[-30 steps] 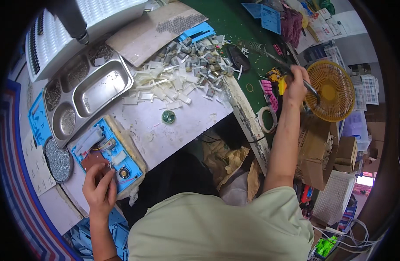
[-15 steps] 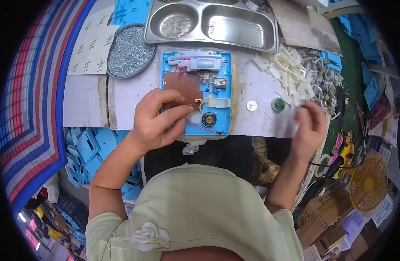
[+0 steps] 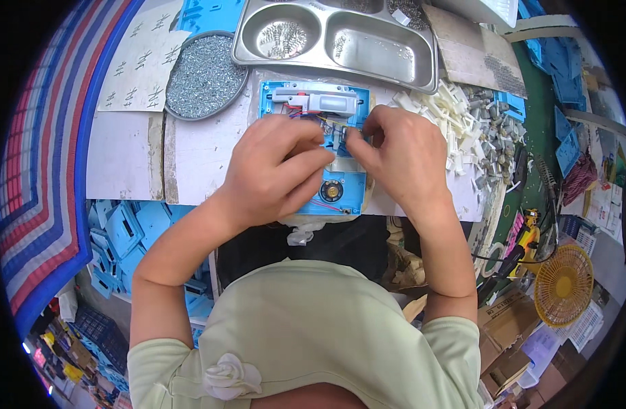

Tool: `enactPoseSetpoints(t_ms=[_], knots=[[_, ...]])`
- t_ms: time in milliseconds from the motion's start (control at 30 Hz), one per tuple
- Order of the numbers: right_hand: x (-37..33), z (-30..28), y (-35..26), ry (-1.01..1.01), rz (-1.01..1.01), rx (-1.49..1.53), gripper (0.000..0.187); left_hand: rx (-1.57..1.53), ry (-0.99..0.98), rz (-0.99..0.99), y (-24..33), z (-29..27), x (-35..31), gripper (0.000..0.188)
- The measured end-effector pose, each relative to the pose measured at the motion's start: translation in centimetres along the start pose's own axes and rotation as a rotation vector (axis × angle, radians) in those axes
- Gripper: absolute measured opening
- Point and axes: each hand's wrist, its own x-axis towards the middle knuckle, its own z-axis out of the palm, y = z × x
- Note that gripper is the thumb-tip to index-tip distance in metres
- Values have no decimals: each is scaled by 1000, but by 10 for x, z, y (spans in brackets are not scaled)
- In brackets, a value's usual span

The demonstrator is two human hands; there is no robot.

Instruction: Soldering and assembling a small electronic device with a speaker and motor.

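A light-blue plastic housing [image 3: 357, 189] lies open on the bench before me. It holds a grey-white oblong plastic part [image 3: 323, 103] along its far side, thin coloured wires and a small round speaker [image 3: 331, 191] near its front edge. My left hand [image 3: 275, 170] is closed over the housing's left half, fingers bent together and hiding the brown circuit board. My right hand [image 3: 408, 153] reaches in from the right, thumb and fingertips pinched by the small parts at the housing's right side. What either hand holds is hidden by the fingers.
A grey round tray of small screws [image 3: 207, 78] stands at the left, beside a steel compartment tray [image 3: 422, 78]. White plastic pieces [image 3: 456, 126] and grey parts [image 3: 497, 133] are heaped at the right. More blue housings [image 3: 126, 228] lie below the bench's left. A yellow fan [image 3: 564, 285] is at the right.
My right hand has come left from beside the heaped parts to the housing. My left hand stays over the housing and now covers the brown circuit board. The whole view has shifted slightly.
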Motion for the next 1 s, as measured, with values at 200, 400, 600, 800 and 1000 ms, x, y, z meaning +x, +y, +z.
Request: enactPoseSetpoints(t_ms=[200,400,600,800,1000], knots=[[-1,-3,9,-85,121,267,24,172,-66,-29,0,11,19,29],[3,-3,5,-86,-13,4,12,212,-43,-12,1,12,17,27],[5,-2,-28,-145,-404,-405,6,226,-79,-21,1,12,18,23],[14,-10,11,-186,31,188,21,193,-96,-26,3,8,21,34],[-9,15,31,-40,94,438,24,175,-121,-25,3,15,22,36]])
